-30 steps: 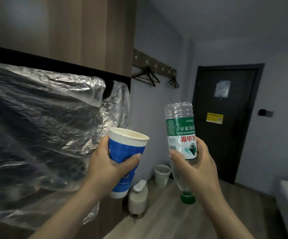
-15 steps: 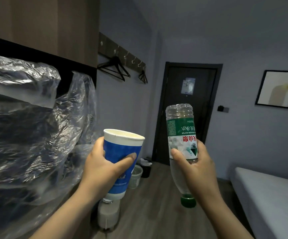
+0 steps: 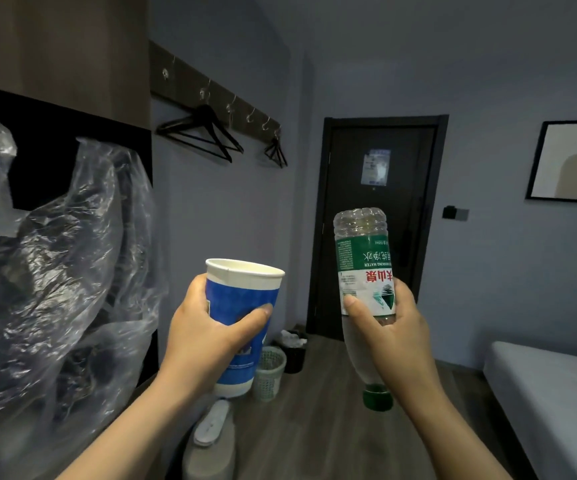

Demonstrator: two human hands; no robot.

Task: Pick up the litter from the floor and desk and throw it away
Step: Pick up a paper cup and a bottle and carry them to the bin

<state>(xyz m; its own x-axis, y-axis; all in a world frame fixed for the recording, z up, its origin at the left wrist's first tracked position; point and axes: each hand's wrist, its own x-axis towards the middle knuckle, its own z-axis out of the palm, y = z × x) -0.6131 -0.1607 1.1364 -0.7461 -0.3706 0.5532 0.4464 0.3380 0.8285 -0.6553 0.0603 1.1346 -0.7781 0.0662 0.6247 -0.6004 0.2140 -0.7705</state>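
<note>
The litter, a blue paper cup (image 3: 242,306) and a clear plastic bottle (image 3: 363,258), is held up in the air in front of the person, not on the floor or on a desk. From the middle of the view the cup is at about 8 o'clock and the bottle at about 3 o'clock.

The cup stands upright with its mouth up, probably so that anything left inside does not spill. The bottle is upside down, its green cap (image 3: 377,400) at the bottom. It looks empty and the cap is on, so I think this careless hold does no harm.

The left hand (image 3: 207,341) is wrapped around the middle of the cup, with the thumb across the near side. The right hand (image 3: 391,334) is clamped on the bottle at the lower part of the label. The two hands are apart and do not touch.

At 6 o'clock, further away on the floor, a pale green basket (image 3: 269,368) stands just beside a black bin (image 3: 294,348). I judge that both pieces are being carried there.
</note>
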